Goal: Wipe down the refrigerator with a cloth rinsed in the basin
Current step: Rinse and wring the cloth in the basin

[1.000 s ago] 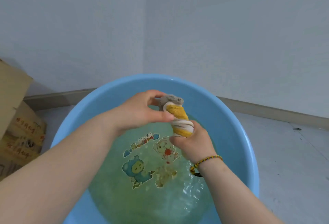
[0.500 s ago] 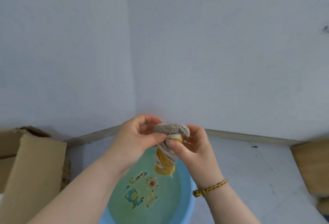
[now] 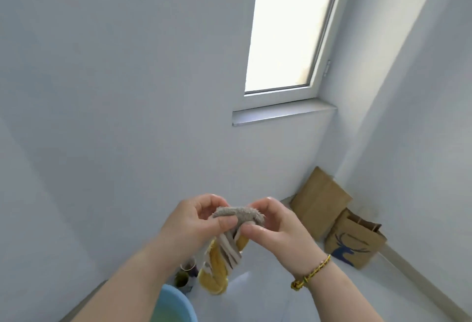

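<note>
Both hands' grip on cloth (image 3: 237,215), paper bags (image 3: 332,222) near, basin (image 3: 176,303) below

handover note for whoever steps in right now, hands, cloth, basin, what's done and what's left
Left hand: pinching the top of the cloth.
Right hand: pinching the same top edge; both closed on it.
Cloth: wrung into a twist, hanging from both hands, above the floor beside the basin.
Basin: low left, water in it.
Done: cloth looks rinsed and lifted out.
Left: find the refrigerator, not in view, and wipe it down.
</note>
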Available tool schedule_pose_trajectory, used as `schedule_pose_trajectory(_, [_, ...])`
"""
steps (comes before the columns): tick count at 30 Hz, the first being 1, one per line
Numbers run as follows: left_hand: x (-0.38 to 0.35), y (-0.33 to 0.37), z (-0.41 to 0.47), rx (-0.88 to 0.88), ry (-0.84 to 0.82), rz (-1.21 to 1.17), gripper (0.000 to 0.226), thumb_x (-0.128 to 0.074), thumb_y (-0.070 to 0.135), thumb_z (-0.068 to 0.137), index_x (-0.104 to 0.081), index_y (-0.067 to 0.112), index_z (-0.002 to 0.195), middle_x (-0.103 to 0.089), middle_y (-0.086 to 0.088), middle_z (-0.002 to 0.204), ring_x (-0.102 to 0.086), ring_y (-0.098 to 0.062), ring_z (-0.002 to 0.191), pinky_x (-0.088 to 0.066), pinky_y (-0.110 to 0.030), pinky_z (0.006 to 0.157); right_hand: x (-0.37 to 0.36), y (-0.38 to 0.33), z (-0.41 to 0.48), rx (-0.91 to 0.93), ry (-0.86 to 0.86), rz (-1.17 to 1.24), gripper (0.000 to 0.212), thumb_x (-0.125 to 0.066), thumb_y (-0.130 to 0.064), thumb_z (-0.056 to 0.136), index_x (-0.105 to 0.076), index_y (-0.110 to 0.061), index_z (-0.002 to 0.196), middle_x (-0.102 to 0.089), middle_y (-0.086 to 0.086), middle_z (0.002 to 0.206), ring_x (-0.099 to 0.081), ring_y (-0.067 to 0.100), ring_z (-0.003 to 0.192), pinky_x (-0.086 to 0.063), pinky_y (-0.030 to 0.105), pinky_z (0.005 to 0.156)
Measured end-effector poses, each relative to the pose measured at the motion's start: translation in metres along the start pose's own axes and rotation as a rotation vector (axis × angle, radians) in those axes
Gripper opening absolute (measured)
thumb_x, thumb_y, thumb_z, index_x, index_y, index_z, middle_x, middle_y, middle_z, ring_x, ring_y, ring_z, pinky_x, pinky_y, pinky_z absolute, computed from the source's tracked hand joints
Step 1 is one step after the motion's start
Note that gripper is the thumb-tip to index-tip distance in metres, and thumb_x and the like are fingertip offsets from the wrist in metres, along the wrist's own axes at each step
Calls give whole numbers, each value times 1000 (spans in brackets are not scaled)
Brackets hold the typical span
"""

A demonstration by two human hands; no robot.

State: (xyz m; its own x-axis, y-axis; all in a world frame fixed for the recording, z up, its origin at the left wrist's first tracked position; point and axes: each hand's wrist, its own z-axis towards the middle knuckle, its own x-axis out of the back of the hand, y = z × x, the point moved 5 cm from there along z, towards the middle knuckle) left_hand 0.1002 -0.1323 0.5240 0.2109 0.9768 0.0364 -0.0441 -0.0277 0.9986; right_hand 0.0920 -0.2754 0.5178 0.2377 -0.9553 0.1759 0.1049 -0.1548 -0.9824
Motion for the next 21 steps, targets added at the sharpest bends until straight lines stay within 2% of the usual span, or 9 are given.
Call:
schedule_pose_trajectory(2, [-45, 25, 12, -72, -45, 77, 17, -70, 25, 60, -63, 15, 73, -63, 10, 63, -57, 2, 61, -45, -9, 61, 49, -19, -26, 30, 96, -74, 22, -69, -2, 77, -54, -18, 81, -58, -6, 73, -55, -2, 63, -47, 14, 65])
schedule_pose_trajectory(4, [-99, 49, 23, -111, -129, 52, 16, -71, 21, 68, -62, 11, 77, -63, 3, 70, -59, -7, 66, -48, -19, 67, 100, -39, -55, 63, 193, -122, 19, -65, -9, 73, -55, -22, 83, -58, -7, 77, -55, 1, 68, -47, 15, 68])
schedule_pose_trajectory(6, [-155, 72, 31, -143, -191, 11, 13, -71, 14, 73, -59, 9, 77, -59, -2, 64, -56, -14, 62, -48, -26, 64, 149, -56, -85, 82, 306, -109, 25, -58, -14, 68, -57, -25, 90, -61, -6, 83, -57, 4, 73, -49, 16, 69])
schedule_pose_trajectory(9, [-230, 97, 38, -196, -226, -86, 10, -63, 2, 80, -58, 9, 75, -59, 4, 54, -55, -9, 52, -50, -27, 58, 220, -66, -131, 0, 596, -44, 32, -70, -20, 77, -53, -32, 102, -57, -4, 86, -55, 6, 69, -48, 16, 64])
schedule_pose_trajectory(11, [-270, 109, 42, -229, -226, -141, 11, -64, 1, 78, -58, 10, 74, -60, 5, 52, -55, -9, 51, -50, -32, 62, 256, -68, -160, -65, 806, -5, 18, -64, -30, 82, -52, -25, 94, -54, 0, 84, -50, 10, 66, -43, 19, 59])
schedule_pose_trajectory(13, [-312, 118, 44, -269, -277, -183, 14, -63, -2, 78, -57, 9, 73, -60, 6, 51, -55, -7, 50, -49, -26, 59, 279, -70, -180, -78, 889, 57, 25, -55, -42, 83, -50, -18, 85, -54, 1, 77, -49, 12, 62, -44, 19, 55])
schedule_pose_trajectory(15, [-357, 123, 43, -287, -370, -186, 16, -63, -4, 77, -56, 10, 73, -60, 7, 51, -54, -3, 48, -47, -17, 52, 299, -66, -194, -71, 880, 58, 40, -53, -54, 72, -51, -17, 87, -57, -1, 79, -55, 12, 68, -48, 21, 62])
schedule_pose_trajectory(18, [-408, 122, 38, -250, -509, -211, 15, -62, -3, 78, -57, 11, 75, -61, 7, 53, -55, -2, 49, -45, -13, 49, 335, -59, -215, -95, 956, 19, 23, -61, -37, 80, -52, -18, 89, -58, -2, 82, -57, 12, 76, -49, 28, 72])
schedule_pose_trajectory(21, [-436, 120, 45, -177, -572, -283, 10, -60, 0, 79, -57, 9, 77, -61, 6, 53, -57, -3, 48, -47, -13, 48, 364, -55, -230, -55, 961, 46, 5, -60, -15, 85, -56, -13, 84, -61, 0, 76, -59, 12, 70, -51, 26, 68])
